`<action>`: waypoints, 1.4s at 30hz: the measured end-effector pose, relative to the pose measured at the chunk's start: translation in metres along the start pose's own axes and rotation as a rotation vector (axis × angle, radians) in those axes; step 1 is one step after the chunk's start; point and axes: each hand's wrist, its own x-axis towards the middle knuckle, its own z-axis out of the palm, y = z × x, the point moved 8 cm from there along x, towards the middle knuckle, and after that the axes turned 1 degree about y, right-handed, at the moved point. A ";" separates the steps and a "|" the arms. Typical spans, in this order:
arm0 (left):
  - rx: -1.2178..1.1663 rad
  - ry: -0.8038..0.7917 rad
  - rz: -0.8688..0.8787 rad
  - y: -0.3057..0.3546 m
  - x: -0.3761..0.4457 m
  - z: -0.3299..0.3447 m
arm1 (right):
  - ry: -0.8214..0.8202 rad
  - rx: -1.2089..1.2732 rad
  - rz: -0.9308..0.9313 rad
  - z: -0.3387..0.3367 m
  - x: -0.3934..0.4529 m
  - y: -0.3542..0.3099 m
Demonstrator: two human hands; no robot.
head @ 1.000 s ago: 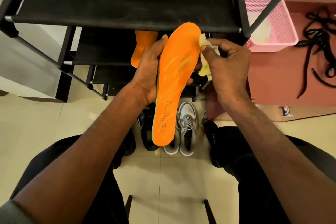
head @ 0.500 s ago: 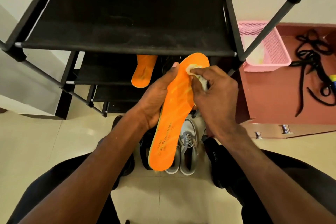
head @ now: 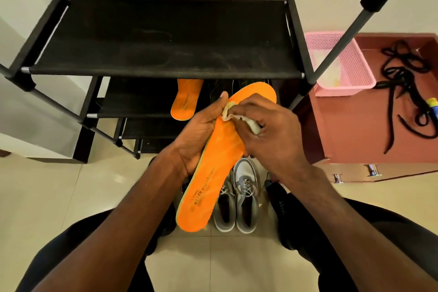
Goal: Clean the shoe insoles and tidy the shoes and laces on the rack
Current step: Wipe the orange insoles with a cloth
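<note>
My left hand grips an orange insole from its left edge, toe end pointing up towards the rack. My right hand pinches a pale yellow cloth and presses it on the insole's upper half. A second orange insole lies on a lower shelf of the black shoe rack. A pair of grey and white shoes stands on the floor below the insole. Black laces lie tangled on the reddish cabinet top at the right.
A pink mesh basket sits on the reddish cabinet right of the rack. A dark shoe is partly hidden behind my left forearm. A blue and yellow object shows at the right edge. My knees frame the tiled floor.
My right hand with the cloth moved from the insole's right edge onto its surface and down towards the middle. The view tilted upwards, showing more of the rack.
</note>
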 end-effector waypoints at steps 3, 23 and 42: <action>0.059 0.020 0.010 -0.001 0.002 0.000 | 0.149 -0.180 0.166 -0.021 0.004 0.023; 0.037 0.020 0.004 -0.004 0.003 0.001 | 0.129 -0.154 0.186 -0.021 0.006 0.021; -0.006 0.019 0.014 -0.009 0.011 0.000 | 0.049 -0.028 0.103 -0.004 0.003 0.008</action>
